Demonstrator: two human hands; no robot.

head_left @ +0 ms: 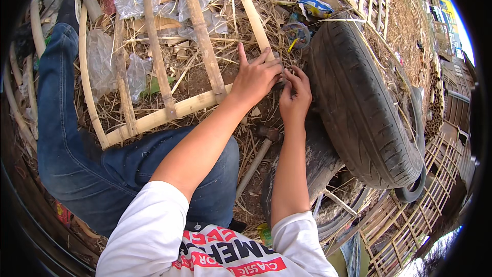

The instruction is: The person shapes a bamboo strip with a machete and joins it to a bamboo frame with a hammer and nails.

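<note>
Slatted bamboo frame [190,105] over littered ground [187,74], left hand [258,76] grip closed on its right-hand near corner, right hand [296,94] fingers bunched just beside, cannot tell what they grasp, hammer [254,167] lying near upright tyre [361,102].

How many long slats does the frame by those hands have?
5: far-left slat, second slat, middle slat, fourth slat, and far-right slat, partly covered by the left hand.
</note>
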